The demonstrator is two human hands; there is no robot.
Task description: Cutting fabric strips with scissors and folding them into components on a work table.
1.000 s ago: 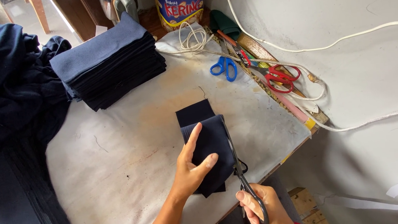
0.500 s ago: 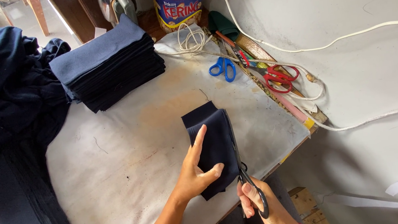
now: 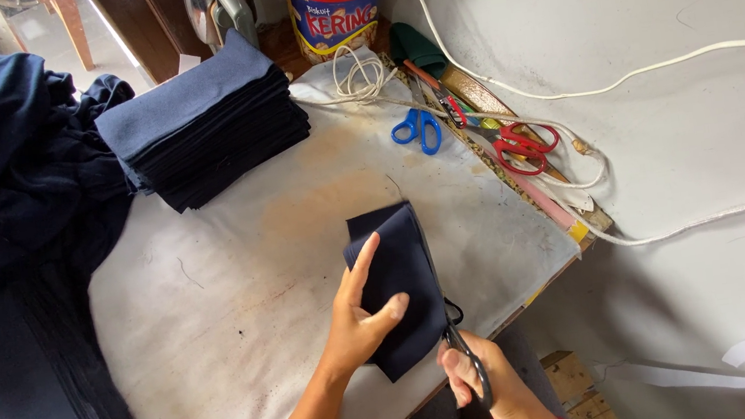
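**Cloth piece turned, scissors at its lower right edge**

I see the dark navy cloth piece point(image 3: 400, 282) at the lower centre of the frame, lying on the pale worn table point(image 3: 243, 311). My left hand point(image 3: 358, 320) presses down on it, index finger stretched up along its left edge and thumb spread across the middle, so it is flat, pinning rather than clenched. My right hand point(image 3: 489, 385) is closed around the handles of black scissors point(image 3: 467, 359), whose blades meet the cloth's lower right edge. Compared with 1 second ago, the piece has swung a little, its top now leaning toward upper left, and the scissors sit further along that edge; I judge the trimming is advancing along the side.

Further out, 1 stack of folded navy pieces point(image 3: 202, 131) sits upper left, blue scissors point(image 3: 417, 128) and red scissors point(image 3: 521, 146) lie upper right, beside a white cord point(image 3: 658, 65).
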